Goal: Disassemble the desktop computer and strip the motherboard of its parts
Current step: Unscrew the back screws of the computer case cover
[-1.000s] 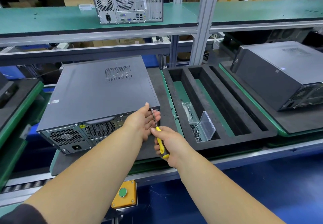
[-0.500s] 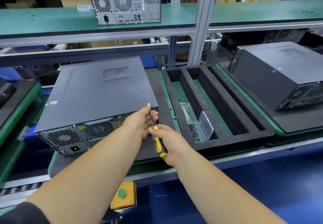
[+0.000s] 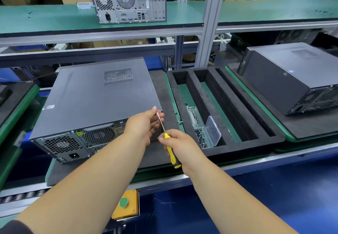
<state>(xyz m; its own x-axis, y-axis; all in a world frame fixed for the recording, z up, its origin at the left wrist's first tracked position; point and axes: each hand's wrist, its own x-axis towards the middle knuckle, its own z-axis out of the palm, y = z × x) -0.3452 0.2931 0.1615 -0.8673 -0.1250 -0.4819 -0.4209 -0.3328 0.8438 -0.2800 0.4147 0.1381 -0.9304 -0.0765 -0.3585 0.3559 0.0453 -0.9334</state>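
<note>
On the dark foam pad (image 3: 161,157) at centre, a closed dark-grey metal desktop computer case (image 3: 95,98) lies on its side, rear panel toward the person. At its near right corner, the left hand (image 3: 144,126) is spread, fingers straight, beside the case edge (contact cannot be confirmed). The right hand (image 3: 180,148) grips a yellow-handled screwdriver (image 3: 169,147), its shaft angled up toward the left fingers.
</note>
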